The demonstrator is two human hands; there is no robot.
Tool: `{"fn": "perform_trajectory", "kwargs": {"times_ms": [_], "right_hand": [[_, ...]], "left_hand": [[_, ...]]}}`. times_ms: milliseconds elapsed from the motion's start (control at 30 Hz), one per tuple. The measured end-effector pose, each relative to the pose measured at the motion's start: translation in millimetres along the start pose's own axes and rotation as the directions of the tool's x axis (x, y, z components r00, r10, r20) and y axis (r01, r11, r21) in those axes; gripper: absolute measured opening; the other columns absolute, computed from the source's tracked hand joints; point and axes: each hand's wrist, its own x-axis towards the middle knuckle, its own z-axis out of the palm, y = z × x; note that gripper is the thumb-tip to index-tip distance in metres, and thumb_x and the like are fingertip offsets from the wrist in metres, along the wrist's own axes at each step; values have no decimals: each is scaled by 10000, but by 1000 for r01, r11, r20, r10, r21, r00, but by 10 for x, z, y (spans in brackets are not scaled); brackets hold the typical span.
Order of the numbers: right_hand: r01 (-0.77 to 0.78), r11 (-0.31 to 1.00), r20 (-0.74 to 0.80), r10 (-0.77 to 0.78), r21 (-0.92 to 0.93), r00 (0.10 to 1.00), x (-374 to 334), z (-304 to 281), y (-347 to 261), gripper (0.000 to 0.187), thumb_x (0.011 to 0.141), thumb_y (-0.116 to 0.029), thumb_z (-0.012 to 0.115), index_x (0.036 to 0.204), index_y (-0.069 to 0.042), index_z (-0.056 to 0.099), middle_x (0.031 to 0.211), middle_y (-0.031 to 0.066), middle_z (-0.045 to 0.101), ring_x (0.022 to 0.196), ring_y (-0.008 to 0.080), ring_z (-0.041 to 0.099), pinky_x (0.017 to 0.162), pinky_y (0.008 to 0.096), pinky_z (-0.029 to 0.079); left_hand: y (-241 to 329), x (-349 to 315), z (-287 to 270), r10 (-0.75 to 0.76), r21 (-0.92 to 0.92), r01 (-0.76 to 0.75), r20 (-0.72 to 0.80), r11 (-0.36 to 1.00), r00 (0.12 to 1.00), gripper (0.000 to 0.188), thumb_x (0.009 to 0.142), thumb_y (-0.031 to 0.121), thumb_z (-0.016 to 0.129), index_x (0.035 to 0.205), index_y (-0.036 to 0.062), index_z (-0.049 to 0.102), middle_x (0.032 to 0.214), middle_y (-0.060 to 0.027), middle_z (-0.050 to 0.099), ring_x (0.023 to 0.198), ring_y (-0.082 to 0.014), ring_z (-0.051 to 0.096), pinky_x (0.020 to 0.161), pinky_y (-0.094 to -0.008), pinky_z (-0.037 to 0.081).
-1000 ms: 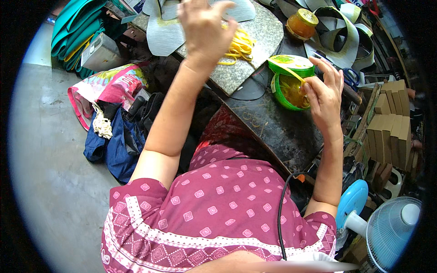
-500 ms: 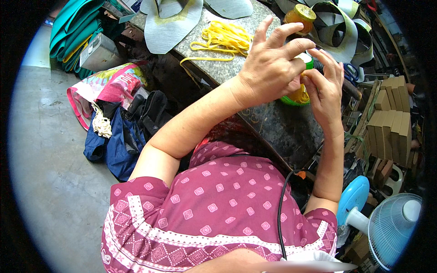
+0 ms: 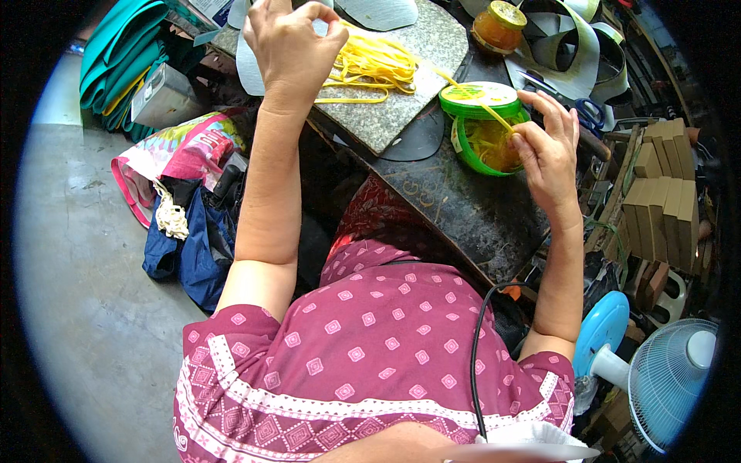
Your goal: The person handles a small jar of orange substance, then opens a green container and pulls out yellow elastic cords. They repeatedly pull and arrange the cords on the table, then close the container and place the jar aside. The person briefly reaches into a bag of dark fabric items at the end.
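Note:
My left hand (image 3: 293, 54) is above the far end of the stone slab (image 3: 440, 46), thumb and forefinger pinched on a yellow strip (image 3: 486, 106). The strip stretches right, across a green-lidded jar (image 3: 488, 150). At the jar's right side, my right hand (image 3: 549, 150) pinches the strip's other part between thumb and fingers. Yellow liquid and pale strips show inside the clear jar, and a white label tops its lid. Below my left hand, a heap of yellow strips (image 3: 378, 65) lies on the slab; part of it is hidden.
A jar of orange-brown stuff (image 3: 499, 27) stands at the back. Grey curved sheets (image 3: 567, 50) and blue-handled scissors (image 3: 591, 114) lie right of it. Stacked tan blocks (image 3: 656, 216) and a blue fan (image 3: 671, 378) are at right, bags (image 3: 193, 231) on the floor at left.
My left hand has moved left, away from my right hand, and the yellow strip now stretches between them. My right hand has stayed by the green-lidded jar.

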Motion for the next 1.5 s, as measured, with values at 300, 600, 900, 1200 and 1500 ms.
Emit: {"fn": "perform_trajectory", "kwargs": {"times_ms": [300, 600, 900, 1200, 1500], "right_hand": [[17, 1000, -55, -15, 27, 998, 110, -62, -93, 101, 906, -204, 673, 911, -112, 714, 1426, 54, 553, 1374, 305, 445, 1163, 634, 203], [37, 997, -63, -33, 68, 997, 152, -116, -185, 126, 918, -212, 663, 909, -92, 702, 1422, 62, 556, 1380, 309, 437, 1176, 619, 188], [7, 999, -7, -7, 53, 1000, 97, -60, -125, 85, 908, -179, 669, 921, -99, 696, 1409, 55, 568, 1375, 309, 443, 1181, 622, 188], [-25, 999, -23, 26, 43, 999, 40, -55, -81, 85, 915, -185, 667, 919, -110, 709, 1409, 46, 566, 1375, 305, 443, 1176, 627, 191], [22, 999, -62, -20, 40, 998, 134, -105, -155, 120, 921, -213, 675, 956, -114, 732, 1419, 37, 562, 1378, 302, 442, 1155, 647, 203]], "left_hand": [[1074, -447, 144, 347, -418, -341, -64, 842, 936, 118, 731, 258, 755, 770, 153, 720, 1351, -42, 597, 1376, -319, 435, 1147, -647, 236], [1316, -498, 163, 342, -446, -308, -4, 840, 940, 122, 715, 229, 752, 753, 147, 670, 1351, 11, 606, 1395, -304, 433, 1151, -654, 212], [563, -144, 212, 199, -197, -216, -105, 956, 974, 117, 693, 198, 753, 774, 126, 709, 1276, -65, 609, 1325, -326, 445, 1125, -564, 256], [113, 49, 301, 18, 34, -16, -42, 999, 999, 164, 749, 155, 722, 903, 98, 732, 1297, -108, 603, 1281, -348, 496, 1096, -516, 323], [1143, -390, 161, 401, -497, -317, 70, 808, 913, 95, 754, 223, 773, 846, 210, 753, 1405, 8, 593, 1407, -301, 420, 1179, -611, 221]]}}
